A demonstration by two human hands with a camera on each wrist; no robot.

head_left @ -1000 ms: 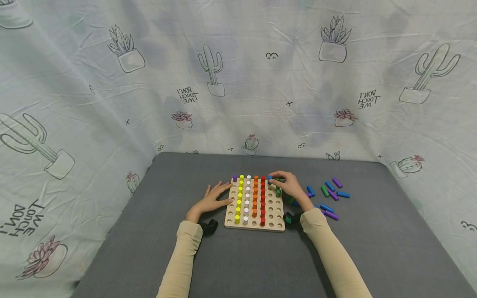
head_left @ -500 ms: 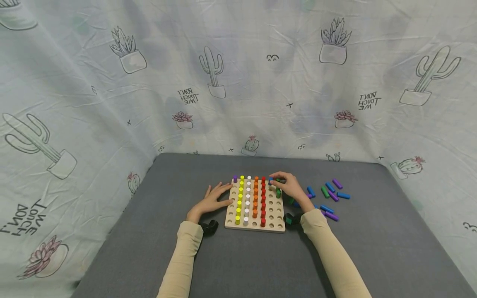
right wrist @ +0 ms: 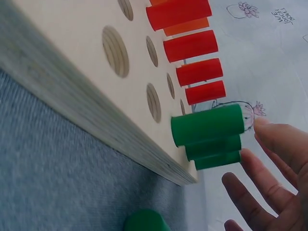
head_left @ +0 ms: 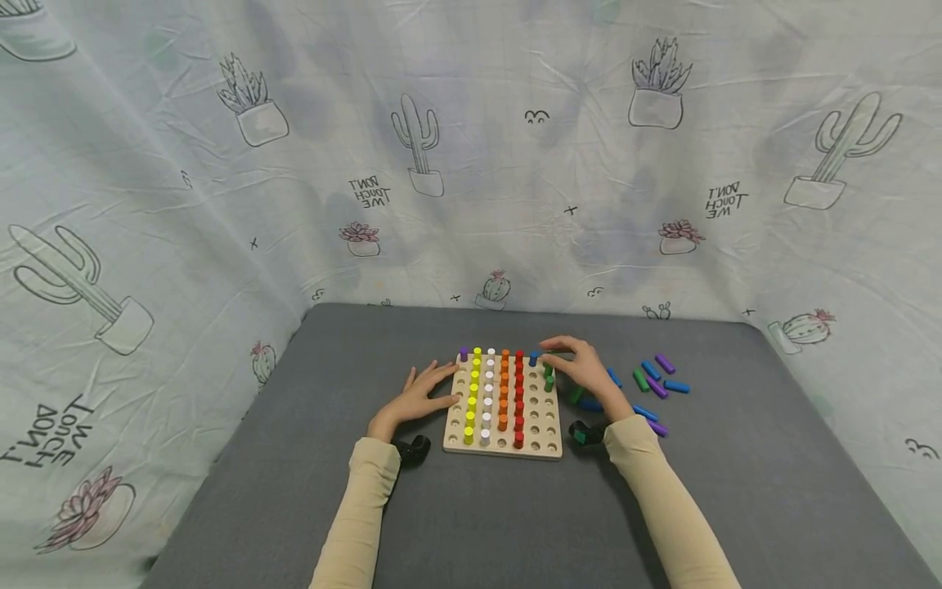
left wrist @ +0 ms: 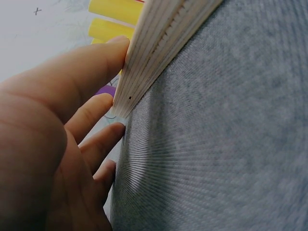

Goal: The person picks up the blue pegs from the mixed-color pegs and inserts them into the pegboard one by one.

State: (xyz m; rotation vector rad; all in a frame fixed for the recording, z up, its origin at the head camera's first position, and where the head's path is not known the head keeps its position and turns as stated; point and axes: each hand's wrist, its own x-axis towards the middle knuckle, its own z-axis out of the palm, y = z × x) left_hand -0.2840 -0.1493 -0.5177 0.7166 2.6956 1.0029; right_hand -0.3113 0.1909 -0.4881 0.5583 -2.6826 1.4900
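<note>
One pale cloth printed with potted cacti and succulents hangs behind a grey table, over which a person's beige sleeves reach forward. A wooden pegboard lies flat near the middle of the table. At its left edge is the left hand, its grip spread, thumb and forefinger touching the board's side. The right hand is at the far right corner, its grip parted, fingertips close to the green pegs; whether they touch is hard to tell. Pegs stand upright in columns: seven yellow pegs, seven white pegs, six orange pegs and seven red pegs. A single purple peg marks the far left corner, and a single blue peg stands between red and green. Loose pegs, blue, green and purple, lie scattered right of the board.
</note>
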